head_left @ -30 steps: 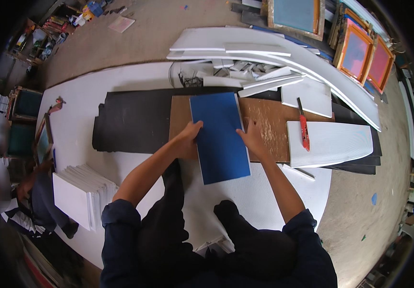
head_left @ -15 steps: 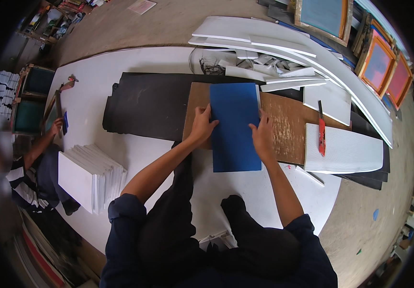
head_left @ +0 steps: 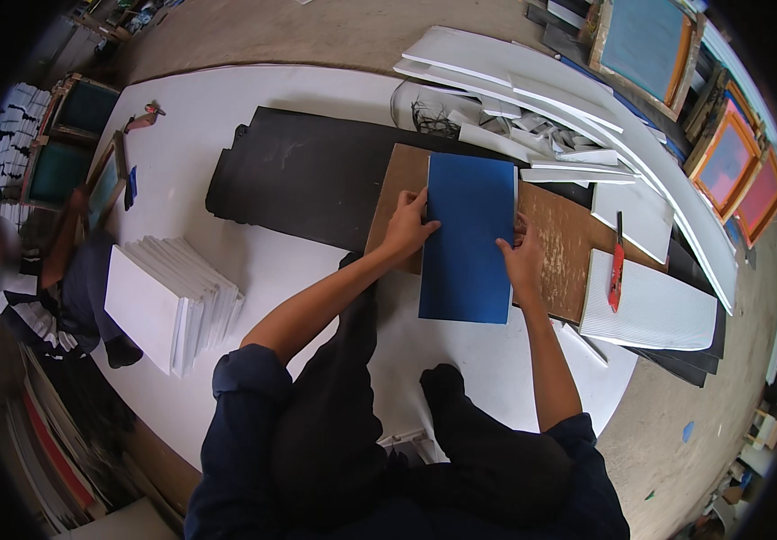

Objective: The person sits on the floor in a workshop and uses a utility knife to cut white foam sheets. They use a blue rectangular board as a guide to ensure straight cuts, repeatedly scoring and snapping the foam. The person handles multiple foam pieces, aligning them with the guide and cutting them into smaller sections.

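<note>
The blue rectangular panel (head_left: 467,241) is over the brown board (head_left: 570,241), its near end overhanging; the left hand (head_left: 407,225) and right hand (head_left: 522,259) each grip one long edge. It looks light and stiff, best held there. Its underside is hidden; whether it touches the board, I cannot tell.

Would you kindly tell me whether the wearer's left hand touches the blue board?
Touching: the head view shows the left hand meeting the blue board at its left edge, thumb overlapping it.
</note>
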Demonstrator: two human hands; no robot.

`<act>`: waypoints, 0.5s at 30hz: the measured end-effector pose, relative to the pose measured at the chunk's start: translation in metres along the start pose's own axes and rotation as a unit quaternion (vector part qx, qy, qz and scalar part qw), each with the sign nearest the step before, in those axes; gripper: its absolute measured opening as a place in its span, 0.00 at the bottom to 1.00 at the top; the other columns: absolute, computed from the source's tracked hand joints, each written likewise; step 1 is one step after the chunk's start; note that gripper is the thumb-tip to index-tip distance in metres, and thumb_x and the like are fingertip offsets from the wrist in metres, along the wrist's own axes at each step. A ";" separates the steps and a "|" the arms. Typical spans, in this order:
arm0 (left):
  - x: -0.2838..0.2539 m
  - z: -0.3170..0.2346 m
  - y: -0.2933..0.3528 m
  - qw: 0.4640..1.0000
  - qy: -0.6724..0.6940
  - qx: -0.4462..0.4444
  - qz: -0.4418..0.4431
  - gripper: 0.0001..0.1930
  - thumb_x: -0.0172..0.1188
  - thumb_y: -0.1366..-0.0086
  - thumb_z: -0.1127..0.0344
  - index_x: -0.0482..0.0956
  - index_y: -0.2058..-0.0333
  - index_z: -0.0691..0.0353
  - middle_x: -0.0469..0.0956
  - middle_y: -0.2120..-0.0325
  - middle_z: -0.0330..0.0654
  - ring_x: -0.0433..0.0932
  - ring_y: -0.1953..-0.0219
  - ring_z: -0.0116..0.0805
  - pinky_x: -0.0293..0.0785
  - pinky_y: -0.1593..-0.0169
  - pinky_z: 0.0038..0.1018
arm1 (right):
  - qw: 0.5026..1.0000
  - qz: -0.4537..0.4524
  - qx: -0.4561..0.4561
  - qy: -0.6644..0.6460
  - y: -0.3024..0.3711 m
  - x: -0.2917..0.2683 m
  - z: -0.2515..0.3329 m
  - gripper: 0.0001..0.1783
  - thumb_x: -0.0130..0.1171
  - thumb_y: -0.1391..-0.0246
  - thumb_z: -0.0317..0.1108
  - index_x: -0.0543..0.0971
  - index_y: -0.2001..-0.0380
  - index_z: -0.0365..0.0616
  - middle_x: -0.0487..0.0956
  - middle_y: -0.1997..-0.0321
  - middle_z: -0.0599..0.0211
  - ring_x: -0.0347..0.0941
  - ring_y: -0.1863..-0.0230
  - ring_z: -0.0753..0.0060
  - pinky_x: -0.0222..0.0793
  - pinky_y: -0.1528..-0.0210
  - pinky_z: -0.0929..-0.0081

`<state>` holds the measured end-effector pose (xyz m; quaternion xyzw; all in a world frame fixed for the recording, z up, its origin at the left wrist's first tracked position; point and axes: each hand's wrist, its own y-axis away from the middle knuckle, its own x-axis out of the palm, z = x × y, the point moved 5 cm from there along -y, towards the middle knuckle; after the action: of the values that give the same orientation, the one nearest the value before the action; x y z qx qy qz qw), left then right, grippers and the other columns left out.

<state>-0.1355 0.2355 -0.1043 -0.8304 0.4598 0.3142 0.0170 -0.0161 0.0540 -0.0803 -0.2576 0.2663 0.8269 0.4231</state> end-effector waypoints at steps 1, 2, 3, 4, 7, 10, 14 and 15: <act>0.001 0.002 -0.002 1.000 0.004 -0.002 0.008 0.38 0.64 0.53 0.69 0.55 0.43 0.61 0.62 0.54 0.47 0.70 0.56 0.42 0.67 0.52 0.34 | 1.000 -0.001 0.001 0.003 -0.001 0.001 -0.001 0.31 0.59 0.54 0.27 0.60 0.46 0.43 0.71 0.55 0.53 0.71 0.57 0.59 0.67 0.54 0.65; 0.002 0.003 -0.005 1.000 0.008 -0.004 0.016 0.41 0.65 0.54 0.68 0.53 0.42 0.61 0.61 0.54 0.48 0.69 0.55 0.43 0.66 0.50 0.35 | 1.000 -0.004 0.002 0.006 -0.002 0.001 -0.003 0.31 0.59 0.54 0.27 0.60 0.46 0.43 0.71 0.55 0.53 0.71 0.57 0.60 0.67 0.55 0.66; 0.002 0.005 -0.009 0.999 -0.046 0.000 -0.019 0.45 0.66 0.55 0.67 0.49 0.41 0.61 0.61 0.53 0.48 0.67 0.53 0.46 0.64 0.49 0.37 | 1.000 -0.002 0.000 0.002 -0.002 0.002 -0.002 0.31 0.59 0.54 0.27 0.60 0.46 0.43 0.71 0.56 0.52 0.71 0.57 0.59 0.67 0.55 0.66; 0.003 0.004 -0.015 0.994 -0.100 0.004 -0.053 0.48 0.67 0.57 0.65 0.45 0.40 0.61 0.60 0.52 0.49 0.65 0.51 0.48 0.62 0.47 0.38 | 1.000 -0.001 -0.001 -0.001 -0.002 0.003 -0.001 0.31 0.59 0.54 0.27 0.60 0.46 0.43 0.71 0.56 0.52 0.71 0.57 0.58 0.67 0.55 0.65; -0.007 -0.021 -0.045 0.957 -0.225 0.157 -0.092 0.58 0.71 0.62 0.59 0.37 0.40 0.63 0.58 0.49 0.53 0.59 0.47 0.55 0.56 0.43 0.43 | 1.000 0.010 -0.006 -0.004 -0.001 0.002 0.002 0.31 0.59 0.55 0.27 0.60 0.47 0.43 0.70 0.55 0.51 0.70 0.57 0.56 0.67 0.54 0.64; -0.007 -0.036 -0.078 0.947 -0.249 0.201 0.036 0.58 0.72 0.64 0.56 0.39 0.40 0.64 0.56 0.47 0.57 0.55 0.45 0.57 0.53 0.42 0.43 | 1.000 0.016 -0.015 0.005 -0.004 0.000 0.000 0.31 0.59 0.54 0.26 0.60 0.47 0.43 0.69 0.53 0.49 0.69 0.55 0.53 0.66 0.53 0.63; -0.005 -0.023 -0.096 0.937 -0.253 0.207 0.122 0.53 0.71 0.63 0.52 0.49 0.41 0.65 0.58 0.47 0.56 0.55 0.44 0.55 0.53 0.41 0.41 | 0.999 0.033 -0.001 0.003 -0.005 0.002 0.007 0.31 0.59 0.55 0.26 0.60 0.46 0.42 0.68 0.51 0.46 0.67 0.51 0.52 0.65 0.51 0.63; -0.002 -0.029 -0.095 0.934 -0.249 0.212 0.140 0.53 0.71 0.63 0.51 0.51 0.42 0.65 0.58 0.47 0.56 0.55 0.43 0.55 0.53 0.41 0.41 | 1.000 0.004 -0.021 0.017 -0.007 0.000 0.001 0.32 0.61 0.57 0.27 0.61 0.47 0.42 0.70 0.56 0.49 0.68 0.57 0.57 0.66 0.55 0.65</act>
<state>-0.0478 0.2826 -0.1046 -0.6298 0.6081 0.4055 0.2631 -0.0098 0.0580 -0.0810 -0.2794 0.2573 0.8295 0.4094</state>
